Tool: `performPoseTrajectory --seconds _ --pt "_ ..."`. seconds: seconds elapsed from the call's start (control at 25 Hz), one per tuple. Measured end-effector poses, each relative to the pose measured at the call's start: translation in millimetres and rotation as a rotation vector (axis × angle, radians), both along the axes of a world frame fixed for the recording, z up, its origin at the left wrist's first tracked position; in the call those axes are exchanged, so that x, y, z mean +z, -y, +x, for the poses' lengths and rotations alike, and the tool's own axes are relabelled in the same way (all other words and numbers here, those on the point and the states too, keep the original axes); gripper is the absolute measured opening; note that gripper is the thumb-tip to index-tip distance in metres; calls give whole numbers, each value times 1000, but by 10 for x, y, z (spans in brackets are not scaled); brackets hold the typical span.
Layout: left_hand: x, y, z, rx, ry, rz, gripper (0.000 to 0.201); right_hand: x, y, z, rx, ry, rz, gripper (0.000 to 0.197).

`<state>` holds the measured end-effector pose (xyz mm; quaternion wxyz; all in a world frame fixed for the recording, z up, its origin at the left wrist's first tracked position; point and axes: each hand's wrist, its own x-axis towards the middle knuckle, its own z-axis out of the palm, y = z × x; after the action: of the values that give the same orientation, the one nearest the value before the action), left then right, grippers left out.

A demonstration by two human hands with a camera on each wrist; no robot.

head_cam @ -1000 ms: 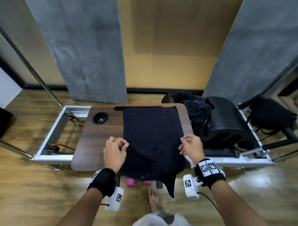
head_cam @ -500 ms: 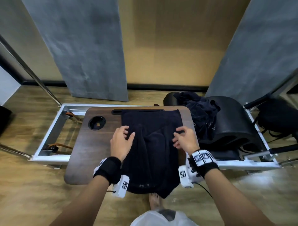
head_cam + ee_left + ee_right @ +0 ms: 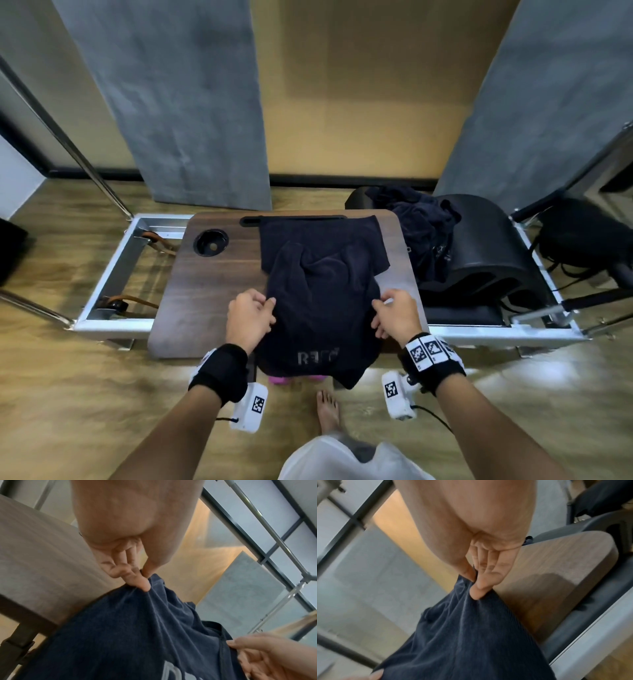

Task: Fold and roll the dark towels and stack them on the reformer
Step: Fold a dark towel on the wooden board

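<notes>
Dark towel (image 3: 322,291) lies rumpled on the wooden board (image 3: 205,294) across the reformer frame (image 3: 113,260), its near end hanging over the board's near edge. Left hand (image 3: 249,317) pinches its left side, right hand (image 3: 397,317) its right. Wrist views confirm it: thumb against fingers (image 3: 137,580), cloth between; same on the right (image 3: 479,588). Only the head view shows the towel pile (image 3: 421,233) off the board's far right corner.

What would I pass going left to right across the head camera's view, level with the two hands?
Silver metal frame → dark wooden board → left hand → dark navy towel → right hand → black curved barrel.
</notes>
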<state>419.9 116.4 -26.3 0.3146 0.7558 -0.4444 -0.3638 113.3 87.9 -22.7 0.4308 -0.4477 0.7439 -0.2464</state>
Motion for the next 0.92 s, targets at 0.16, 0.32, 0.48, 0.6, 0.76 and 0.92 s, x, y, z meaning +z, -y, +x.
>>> performPoseTrajectory --seconds 0.16,0.32,0.48,0.6,0.76,0.92 --pt "142 54 18 103 -225 -157 13 149 52 -137 -278 256 -165 29" --pt "32 -181 -18 -175 43 -270 37 130 -302 -60 201 -152 -383 41" --pt "-142 -532 -39 -479 240 -243 15 61 -606 164 596 -315 -445 35" --pt "-160 -710 -38 -644 438 -185 51 66 -664 322 836 -424 -375 58" --pt "-161 -845 2 -721 583 -125 80 69 -610 387 883 -494 -294 48" --pt "-114 -811 51 -669 549 -194 39 74 -543 301 822 -435 -319 16"
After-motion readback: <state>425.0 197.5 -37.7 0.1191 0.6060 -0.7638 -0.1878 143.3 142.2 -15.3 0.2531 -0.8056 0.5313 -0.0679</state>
